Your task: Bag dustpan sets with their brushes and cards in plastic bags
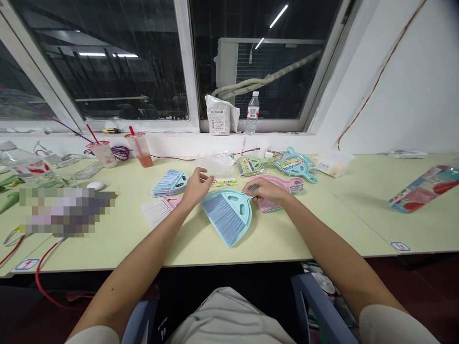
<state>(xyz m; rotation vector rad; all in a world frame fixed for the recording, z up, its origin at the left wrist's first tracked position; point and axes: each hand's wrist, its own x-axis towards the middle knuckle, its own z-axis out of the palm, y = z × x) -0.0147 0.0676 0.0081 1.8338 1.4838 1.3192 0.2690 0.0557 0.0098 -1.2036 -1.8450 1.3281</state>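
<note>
My right hand (264, 190) pinches the handle end of a light-blue dustpan (247, 224), with a blue-bristled hand brush (225, 215) lying in its pan. My left hand (199, 185) hovers by the yellow-green printed cards (225, 182), its fingers slightly bent and apart; no object shows in it. Beside its wrist lie blue brush heads (170, 182) in a stack and a pink brush (163, 209) with white bristles. Stacked pink dustpans (272, 181) rest partly behind my right hand.
Bagged green (251, 165) and blue (296, 165) dustpan sets lie toward the wall, near clear plastic bags (215, 165). Two drink cups (141, 152) with red straws stand at back left. A bottle (253, 113) is on the sill; a carton-like drink bottle (425, 188) lies at right.
</note>
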